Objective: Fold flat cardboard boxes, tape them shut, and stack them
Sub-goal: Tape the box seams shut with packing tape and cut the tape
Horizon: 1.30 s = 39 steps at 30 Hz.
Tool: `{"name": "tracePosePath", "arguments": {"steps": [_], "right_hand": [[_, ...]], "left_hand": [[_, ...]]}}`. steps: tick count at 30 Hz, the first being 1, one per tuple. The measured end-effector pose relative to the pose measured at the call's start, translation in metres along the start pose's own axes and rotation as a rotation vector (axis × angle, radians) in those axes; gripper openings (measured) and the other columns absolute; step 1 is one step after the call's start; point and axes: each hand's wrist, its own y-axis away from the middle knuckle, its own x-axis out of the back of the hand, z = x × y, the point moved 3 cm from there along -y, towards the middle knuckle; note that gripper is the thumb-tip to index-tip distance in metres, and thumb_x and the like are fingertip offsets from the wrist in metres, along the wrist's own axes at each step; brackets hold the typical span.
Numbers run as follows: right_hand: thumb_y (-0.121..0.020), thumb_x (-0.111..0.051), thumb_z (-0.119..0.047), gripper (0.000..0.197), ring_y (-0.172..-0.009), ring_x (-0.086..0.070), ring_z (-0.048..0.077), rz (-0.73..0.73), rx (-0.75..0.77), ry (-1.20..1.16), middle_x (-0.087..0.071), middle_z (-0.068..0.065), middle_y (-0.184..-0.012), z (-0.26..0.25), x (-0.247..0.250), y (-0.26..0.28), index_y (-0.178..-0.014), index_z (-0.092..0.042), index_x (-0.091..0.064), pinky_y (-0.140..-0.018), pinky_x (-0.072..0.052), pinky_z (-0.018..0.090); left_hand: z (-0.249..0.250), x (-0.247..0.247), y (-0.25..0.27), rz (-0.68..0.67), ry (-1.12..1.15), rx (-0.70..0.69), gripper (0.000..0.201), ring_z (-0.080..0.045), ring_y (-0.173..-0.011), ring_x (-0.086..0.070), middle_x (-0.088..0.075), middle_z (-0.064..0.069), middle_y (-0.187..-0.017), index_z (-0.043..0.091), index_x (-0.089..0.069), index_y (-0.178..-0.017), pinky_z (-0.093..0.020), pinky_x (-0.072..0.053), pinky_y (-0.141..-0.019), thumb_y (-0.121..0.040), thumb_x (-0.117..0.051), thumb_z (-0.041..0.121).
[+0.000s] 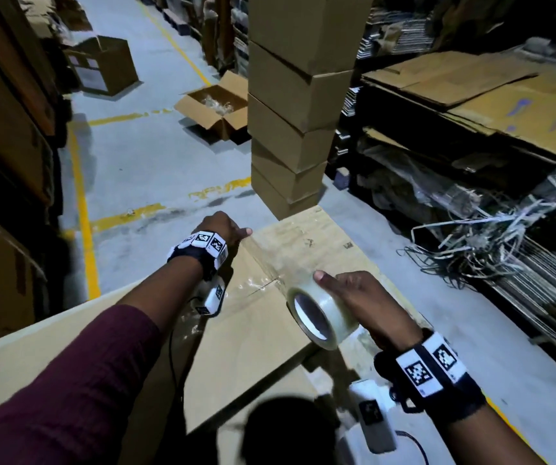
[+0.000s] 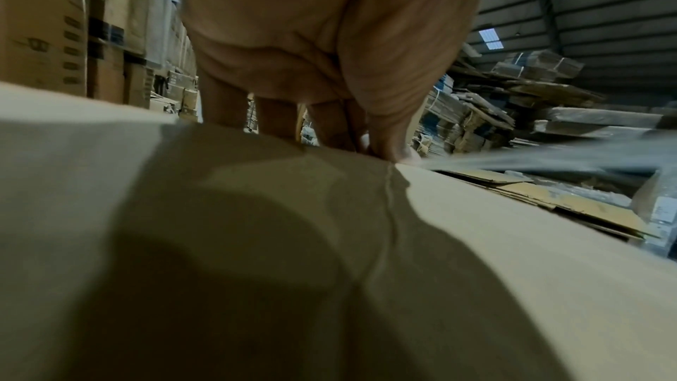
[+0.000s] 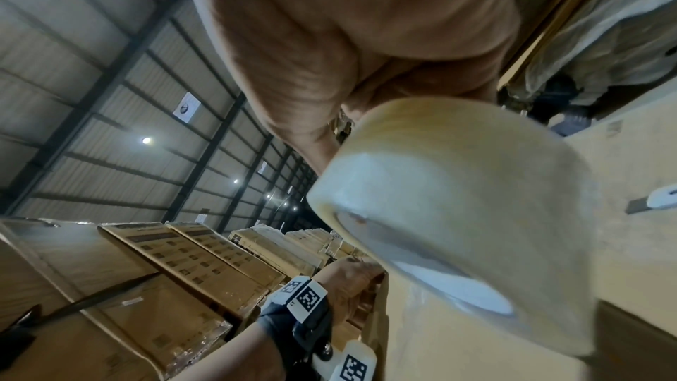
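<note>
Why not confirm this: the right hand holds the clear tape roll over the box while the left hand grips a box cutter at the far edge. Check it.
One thing is wrong: the left hand holds no box cutter. The head view shows it pressing the tape end on the box far edge. The right hand does hold the clear tape roll.

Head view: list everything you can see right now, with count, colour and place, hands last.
Box being taped: one, tan, directly under both hands, clear tape along its top seam.
Tape roll: one, clear with a white core, on the box top, gripped by the right hand.
Stacked boxes: one column, at least five, brown, on the floor beyond the box.
Open box: one, brown, flaps up, clear plastic inside, left of the stack.
Flat cardboard sheets: a pile, brown, at right.
Loose strapping: a tangle, pale, right of the box.
Floor lines: yellow, on the grey floor at left.
Left hand: presses down at the box's far edge.
Right hand: fingers curled round the tape roll.
</note>
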Motion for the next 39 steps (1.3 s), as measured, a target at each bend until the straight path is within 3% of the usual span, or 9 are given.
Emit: {"name": "tracePosePath", "arguments": {"steps": [6,11,18,25,27,30,32,35,39], "right_hand": [[-0.083,-0.065,-0.07,0.069,-0.054,-0.031,0.016,0.062,-0.046,0.224,-0.028,0.009,-0.064,0.021,0.012,0.031,-0.062,-0.01,-0.038,-0.06,-0.024,0.033],[-0.091,-0.07,-0.05,0.061,-0.044,-0.022,0.011,0.122,-0.075,0.22,-0.019,0.0,-0.056,0.039,0.006,0.047,-0.055,-0.024,-0.027,-0.055,-0.018,0.032],[-0.088,-0.072,-0.052,0.064,-0.049,-0.02,0.011,0.206,-0.115,0.179,-0.014,-0.005,-0.058,0.081,-0.012,0.049,-0.059,-0.024,-0.022,-0.061,-0.021,0.033],[-0.083,-0.073,-0.059,0.066,-0.053,-0.021,0.012,0.187,-0.117,0.164,-0.014,-0.002,-0.063,0.101,-0.022,0.044,-0.062,-0.025,-0.021,-0.062,-0.02,0.034],[-0.078,-0.071,-0.065,0.066,-0.054,-0.02,0.011,0.155,-0.119,0.12,-0.014,-0.005,-0.062,0.109,-0.028,0.044,-0.061,-0.026,-0.021,-0.063,-0.019,0.034],[-0.072,-0.072,-0.066,0.064,-0.053,-0.021,0.011,0.153,-0.16,-0.003,-0.017,-0.006,-0.059,0.114,-0.033,0.045,-0.055,-0.026,-0.024,-0.063,-0.02,0.033],[-0.065,-0.072,-0.07,0.062,-0.051,-0.027,0.011,0.165,-0.191,-0.015,-0.025,-0.008,-0.055,0.118,-0.033,0.045,-0.05,-0.025,-0.032,-0.06,-0.023,0.033],[-0.063,-0.068,-0.077,0.054,-0.077,-0.061,0.008,0.184,-0.158,0.126,-0.064,-0.007,-0.085,0.115,-0.025,0.045,-0.087,-0.028,-0.061,-0.067,-0.043,0.023],[-0.089,-0.058,-0.062,0.061,-0.122,-0.052,0.005,0.197,0.263,0.284,-0.054,-0.005,-0.134,0.068,-0.027,0.04,-0.135,-0.021,-0.054,-0.088,-0.037,-0.001]], "left_hand": [[0.001,0.001,-0.004,0.016,-0.068,-0.004,0.053,-0.027,-0.069,-0.067,-0.068,-0.009,-0.063,0.011,-0.065,-0.057,-0.026,-0.045,-0.06,-0.083,-0.072,0.056],[0.0,-0.001,-0.005,0.027,-0.108,-0.001,0.057,-0.028,-0.07,-0.067,-0.066,-0.008,-0.061,0.012,-0.063,-0.051,-0.027,-0.044,-0.061,-0.085,-0.07,0.058],[0.002,-0.003,-0.003,0.045,-0.145,0.013,0.062,-0.025,-0.052,-0.053,-0.051,-0.006,-0.047,0.013,-0.046,-0.046,-0.026,-0.038,-0.058,-0.086,-0.07,0.055],[0.006,-0.003,0.003,0.025,-0.189,0.023,0.061,-0.027,-0.058,-0.056,-0.056,-0.009,-0.055,0.011,-0.05,-0.052,-0.027,-0.039,-0.06,-0.089,-0.064,0.058],[0.008,-0.004,0.01,0.021,-0.209,0.023,0.058,-0.03,-0.065,-0.059,-0.059,-0.012,-0.063,0.01,-0.056,-0.058,-0.029,-0.039,-0.06,-0.093,-0.06,0.056],[0.011,-0.009,0.022,-0.048,-0.272,-0.012,0.048,-0.037,-0.092,-0.064,-0.066,-0.022,-0.097,0.008,-0.071,-0.106,-0.036,-0.046,-0.076,-0.105,-0.043,0.047],[0.012,-0.012,0.03,-0.111,-0.264,-0.024,0.06,-0.037,-0.108,-0.062,-0.066,-0.022,-0.113,0.005,-0.067,-0.11,-0.037,-0.044,-0.087,-0.106,-0.03,0.052],[0.015,-0.01,0.04,-0.241,-0.256,-0.018,0.069,-0.029,-0.107,-0.062,-0.064,-0.011,-0.107,0.007,-0.062,-0.11,-0.033,-0.04,-0.087,-0.095,-0.04,0.071],[0.008,-0.008,0.042,-0.317,-0.291,-0.002,0.094,-0.025,-0.11,-0.061,-0.065,-0.005,-0.118,0.014,-0.054,-0.122,-0.034,-0.046,-0.096,-0.065,-0.062,0.088]]}}
